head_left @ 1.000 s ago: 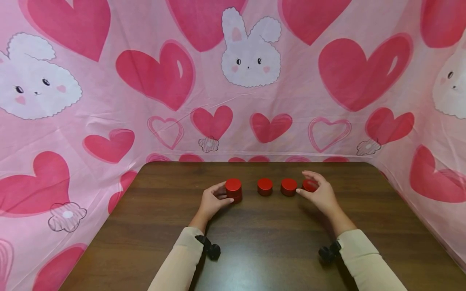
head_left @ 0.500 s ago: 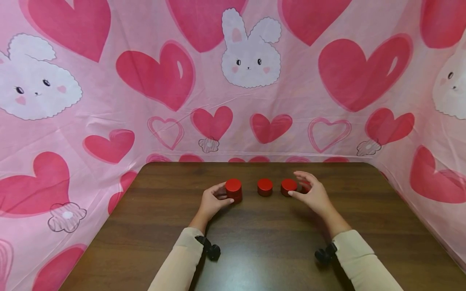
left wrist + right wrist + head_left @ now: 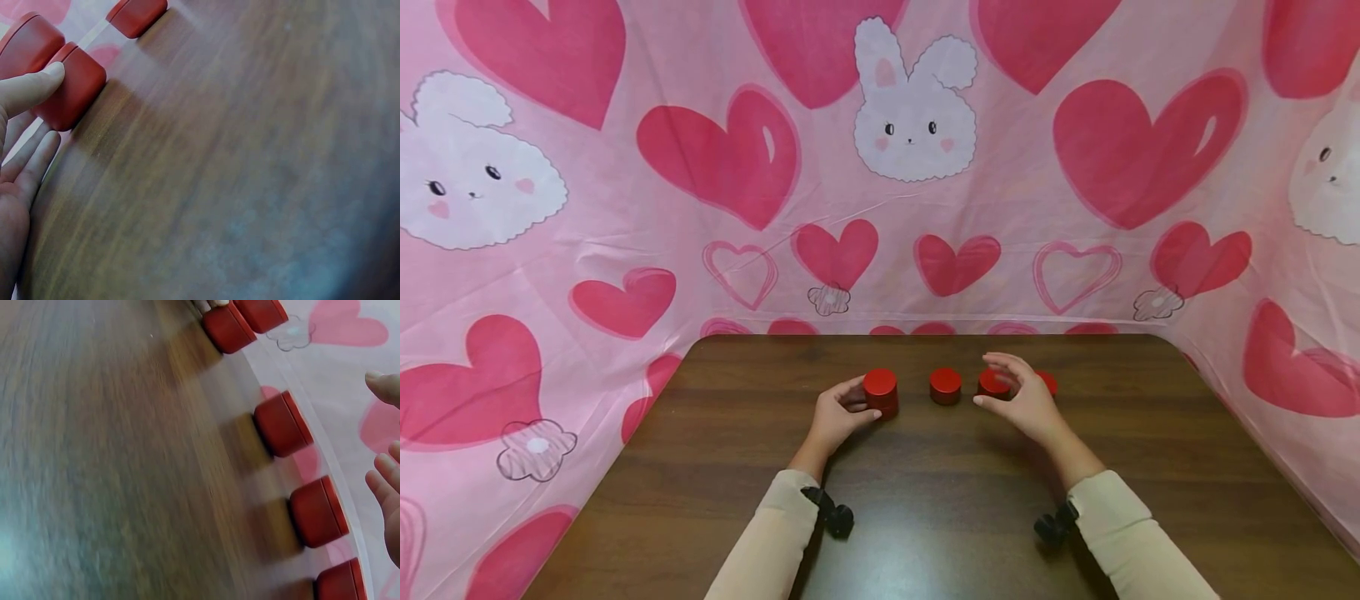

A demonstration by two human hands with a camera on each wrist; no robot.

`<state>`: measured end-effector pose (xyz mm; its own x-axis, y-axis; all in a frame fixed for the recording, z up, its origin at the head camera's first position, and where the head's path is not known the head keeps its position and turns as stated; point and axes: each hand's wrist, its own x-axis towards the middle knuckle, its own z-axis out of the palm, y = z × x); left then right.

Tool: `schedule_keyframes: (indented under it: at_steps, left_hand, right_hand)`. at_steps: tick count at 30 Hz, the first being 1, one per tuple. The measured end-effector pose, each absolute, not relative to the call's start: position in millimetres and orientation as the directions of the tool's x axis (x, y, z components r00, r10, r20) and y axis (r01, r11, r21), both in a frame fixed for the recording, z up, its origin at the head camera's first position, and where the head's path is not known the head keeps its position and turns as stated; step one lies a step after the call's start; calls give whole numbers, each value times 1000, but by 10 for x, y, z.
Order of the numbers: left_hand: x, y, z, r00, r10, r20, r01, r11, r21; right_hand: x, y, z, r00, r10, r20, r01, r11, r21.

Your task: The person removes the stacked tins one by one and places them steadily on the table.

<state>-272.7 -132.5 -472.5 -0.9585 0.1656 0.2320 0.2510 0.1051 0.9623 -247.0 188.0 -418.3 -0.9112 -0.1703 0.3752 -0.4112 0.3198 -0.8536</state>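
Two round red tins are stacked on the brown table, the upper tin (image 3: pixel 880 384) right on the lower tin (image 3: pixel 82 90). My left hand (image 3: pixel 841 414) grips the lower one, thumb at its near side and fingers round the back. To the right, a single red tin (image 3: pixel 945 388) stands apart. My right hand (image 3: pixel 1030 407) hovers with thumb and fingers spread, nothing between them. In the head view it partly covers the middle-right tin (image 3: pixel 992 383) and the tin at the far right (image 3: pixel 1048 383). The right wrist view shows a gap between its fingers (image 3: pixel 386 481) and the tins.
The wooden table (image 3: pixel 925 500) reaches back to a pink cloth (image 3: pixel 1015 200) printed with hearts and rabbits, close behind the row of tins. Each wrist carries a small black camera, such as the left one (image 3: pixel 837 518).
My right hand has moved left from the far-right tin to over the middle-right tin, uncovering part of the far-right one. The left hand and the stack have stayed put.
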Motion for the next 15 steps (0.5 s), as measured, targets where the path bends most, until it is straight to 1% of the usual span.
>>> schedule_keyframes:
  at_steps: [6,15]
  left_hand:
    - [-2726,-1329,-4723,-958,170,232,252,112,961]
    - [-2710,-1317,-4709,-956,164,243,264,120,957]
  right_hand:
    - [-2476,1776,-4174,-903,-192,384,-427,320,-846]
    - [-2495,1622,-4178,-880,-202,429,-472,283,-835]
